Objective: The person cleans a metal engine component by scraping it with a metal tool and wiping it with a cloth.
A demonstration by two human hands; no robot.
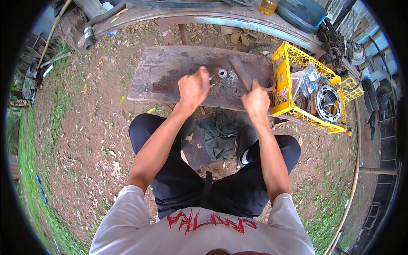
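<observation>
Right hand (256, 101) gripping flat bar (241, 75) (tilted), left hand (194, 88) clenched beside ring (222, 69)

Stands low over leaf-littered soil (97, 127) as a worn wooden bench (155, 70), stretched from nine to three o'clock. Carries a small pale metal ring (222, 73) just two o'clock of its middle, with a dark, wet-looking patch (231, 88) around it. Meets a yellow crate (285, 109) at three o'clock; unclear whether directly under it.
</observation>
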